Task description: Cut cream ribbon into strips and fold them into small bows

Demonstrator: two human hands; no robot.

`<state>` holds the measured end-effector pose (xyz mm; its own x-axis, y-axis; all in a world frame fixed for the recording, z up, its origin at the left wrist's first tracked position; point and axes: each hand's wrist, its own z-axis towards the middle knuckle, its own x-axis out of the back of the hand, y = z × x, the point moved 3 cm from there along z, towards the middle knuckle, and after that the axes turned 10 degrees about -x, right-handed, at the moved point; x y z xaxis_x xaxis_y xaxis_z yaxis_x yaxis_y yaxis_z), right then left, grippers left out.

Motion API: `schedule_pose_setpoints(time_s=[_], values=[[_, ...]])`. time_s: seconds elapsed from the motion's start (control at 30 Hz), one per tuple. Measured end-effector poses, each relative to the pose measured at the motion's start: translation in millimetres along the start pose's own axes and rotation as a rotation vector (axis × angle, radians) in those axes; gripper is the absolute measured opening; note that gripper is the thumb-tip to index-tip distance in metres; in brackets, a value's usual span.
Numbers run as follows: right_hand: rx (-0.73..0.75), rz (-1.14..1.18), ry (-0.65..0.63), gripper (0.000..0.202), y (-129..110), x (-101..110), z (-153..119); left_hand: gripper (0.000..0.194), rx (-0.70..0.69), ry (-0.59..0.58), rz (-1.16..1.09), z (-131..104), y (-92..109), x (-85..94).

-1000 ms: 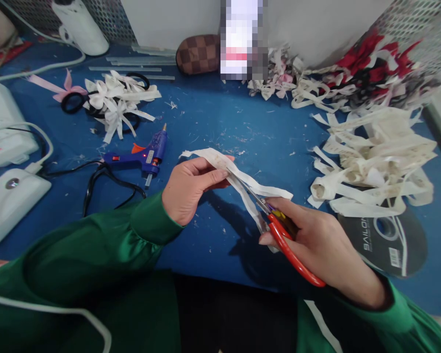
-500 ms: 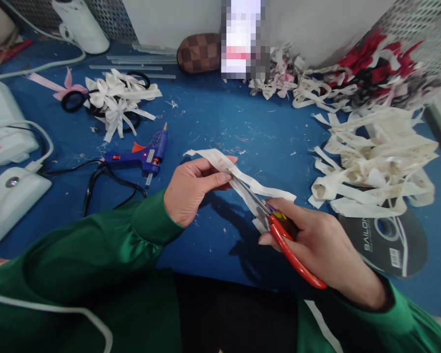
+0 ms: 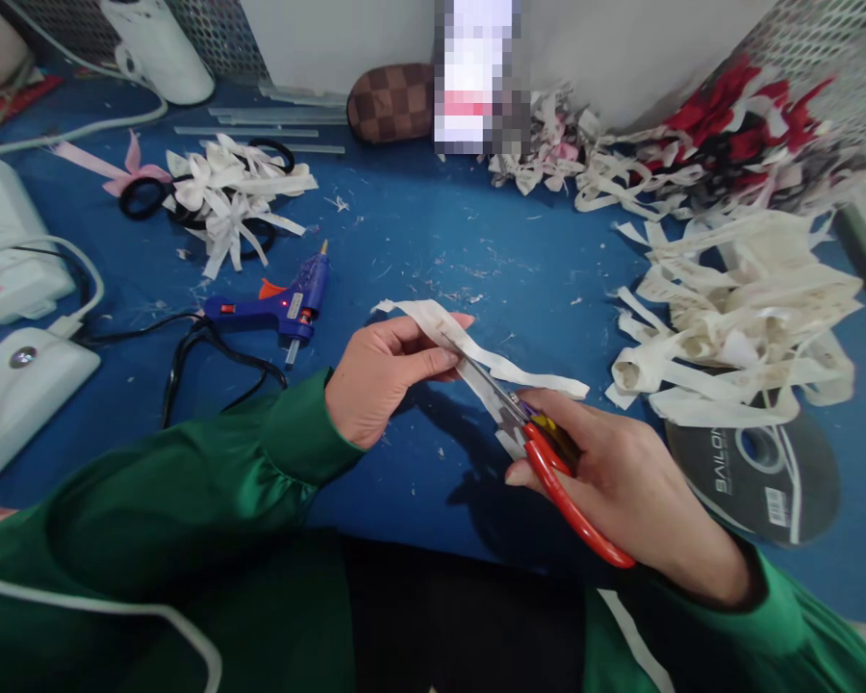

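Note:
My left hand (image 3: pixel 390 371) pinches a folded white ribbon (image 3: pixel 526 375) between thumb and fingers, above the blue table. One strand runs off to the right and another hangs down beside the blades. Wrapped round red-handled scissors (image 3: pixel 573 510), my right hand (image 3: pixel 635 472) keeps their blades nearly together. The blade tips lie on the ribbon, just by my left thumb. Whether the blades have cut into the cloth I cannot tell. Something yellow and purple shows between my right fingers and the scissors, partly hidden.
A blue glue gun (image 3: pixel 289 303) lies left with its black cord. Behind it are white bows on black hair ties (image 3: pixel 220 197). Cream ribbon lengths (image 3: pixel 743 318) are heaped right, over a black spool (image 3: pixel 815 472). A checkered pouch (image 3: pixel 390 104) and red-and-white ribbon pile (image 3: pixel 743 135) stand at the back.
My left hand and the ribbon have shifted slightly right and down. The scissors' tips have moved up a little across the ribbon near my thumb.

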<state>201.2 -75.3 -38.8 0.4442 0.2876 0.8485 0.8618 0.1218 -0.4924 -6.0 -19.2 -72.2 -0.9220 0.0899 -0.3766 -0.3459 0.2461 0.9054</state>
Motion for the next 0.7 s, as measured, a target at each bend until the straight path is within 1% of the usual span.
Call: schedule_pose_setpoints(time_s=[0.33, 0.53, 0.7], values=[[-0.017, 0.062, -0.046, 0.041, -1.5, 0.2, 0.2, 0.03, -0.005, -0.008, 0.021, -0.2, -0.9, 0.1], [-0.014, 0.049, -0.035, 0.041, 1.0, 0.1, -0.8, 0.031, -0.006, -0.001, 0.029, 0.1, -0.6, 0.8], [-0.075, 0.091, -0.073, 0.04, 3.9, 1.4, -1.5, 0.028, 0.016, 0.011, 0.001, 0.8, 2.4, 1.4]])
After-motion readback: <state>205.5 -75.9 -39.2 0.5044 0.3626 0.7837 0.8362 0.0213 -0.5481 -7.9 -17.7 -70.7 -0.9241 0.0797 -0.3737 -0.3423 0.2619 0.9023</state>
